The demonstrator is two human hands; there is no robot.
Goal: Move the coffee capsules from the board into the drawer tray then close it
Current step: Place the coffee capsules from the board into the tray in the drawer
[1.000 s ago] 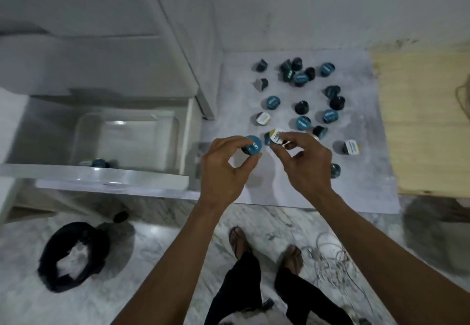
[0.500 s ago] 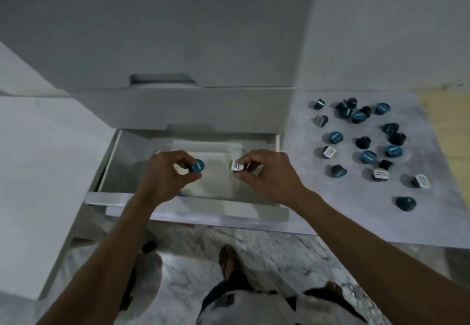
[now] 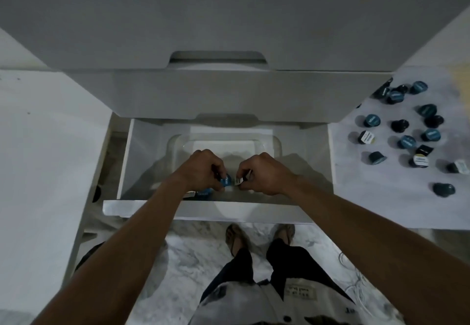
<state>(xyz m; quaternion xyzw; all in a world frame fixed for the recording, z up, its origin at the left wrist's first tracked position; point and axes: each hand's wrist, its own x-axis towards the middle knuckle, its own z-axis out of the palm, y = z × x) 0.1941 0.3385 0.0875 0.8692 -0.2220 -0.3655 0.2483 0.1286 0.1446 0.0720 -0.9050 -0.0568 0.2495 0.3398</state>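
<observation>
While the left hand (image 3: pixel 203 169) pinches a blue-lidded capsule (image 3: pixel 225 180) and the right hand (image 3: pixel 264 173) a white-lidded capsule (image 3: pixel 238 181) over the clear tray (image 3: pixel 276 144) in the open drawer (image 3: pixel 203 211), a careless release could bounce either 1 outside it.

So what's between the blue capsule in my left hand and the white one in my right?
Nothing: in the head view a narrow bare gap of clear tray floor separates the blue capsule from the white-lidded capsule.

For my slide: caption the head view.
Both hands, left and right, each lower a capsule into the open drawer's tray; more capsules wait on the board.
</observation>
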